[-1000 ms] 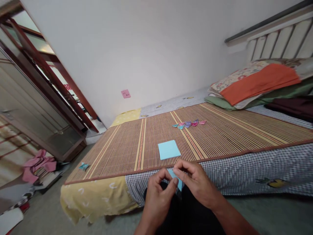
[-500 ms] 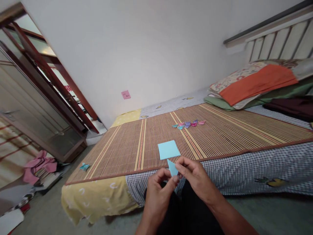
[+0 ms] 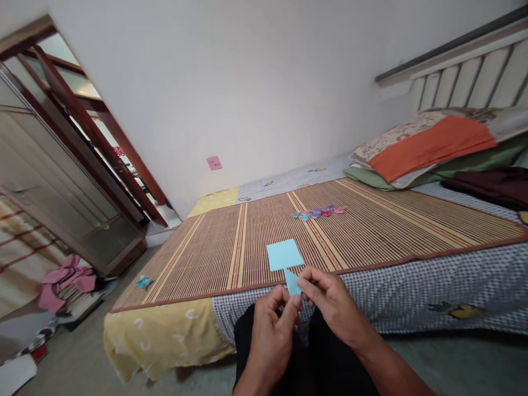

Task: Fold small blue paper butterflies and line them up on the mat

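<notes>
Here's the folded blue paper point(image 3: 292, 283), up at the near edge of the bed point(image 3: 396, 297), with both hands touching it. The left hand point(image 3: 273, 324) has its fingers pinched on the lower end; the right hand point(image 3: 330, 297) clamps the right edge. Its long axis runs forward, narrow tip pointing towards the blue square point(image 3: 284, 254) beyond.

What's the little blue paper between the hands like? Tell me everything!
The little blue paper is light blue, looks thin and folded, and has a sharp tip pointing up and leftward in the picture. The left hand pinches it below, the right hand at its right side, near the front edge of the striped mat. Fingers hide the rest.
</notes>
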A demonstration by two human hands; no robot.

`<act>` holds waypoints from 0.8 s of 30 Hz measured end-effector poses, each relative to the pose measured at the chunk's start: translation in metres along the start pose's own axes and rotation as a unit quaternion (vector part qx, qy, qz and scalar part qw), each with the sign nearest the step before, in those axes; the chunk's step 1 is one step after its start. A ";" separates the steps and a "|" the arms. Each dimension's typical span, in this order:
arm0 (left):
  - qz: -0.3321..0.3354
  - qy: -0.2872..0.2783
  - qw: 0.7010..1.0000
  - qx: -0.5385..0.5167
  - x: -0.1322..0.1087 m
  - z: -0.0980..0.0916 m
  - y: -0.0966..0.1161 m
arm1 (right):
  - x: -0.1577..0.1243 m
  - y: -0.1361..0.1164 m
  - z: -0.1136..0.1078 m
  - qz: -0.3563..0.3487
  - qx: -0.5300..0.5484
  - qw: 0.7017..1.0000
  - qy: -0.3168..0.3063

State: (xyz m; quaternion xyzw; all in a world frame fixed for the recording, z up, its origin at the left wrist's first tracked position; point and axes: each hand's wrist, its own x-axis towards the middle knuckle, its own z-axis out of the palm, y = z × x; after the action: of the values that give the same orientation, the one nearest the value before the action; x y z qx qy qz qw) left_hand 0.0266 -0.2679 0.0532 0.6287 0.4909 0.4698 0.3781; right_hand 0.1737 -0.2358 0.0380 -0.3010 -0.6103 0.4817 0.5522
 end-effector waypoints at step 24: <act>-0.052 0.006 0.980 -0.190 0.068 -0.026 -0.045 | 0.070 0.042 -0.002 0.056 -0.034 0.993 -0.098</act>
State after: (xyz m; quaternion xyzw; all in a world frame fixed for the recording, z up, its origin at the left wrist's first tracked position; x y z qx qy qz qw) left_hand -0.0049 -0.1914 0.0329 0.5164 0.4269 0.5378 0.5118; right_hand 0.1540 -0.1581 0.0263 -0.3042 -0.6597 0.5183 0.4513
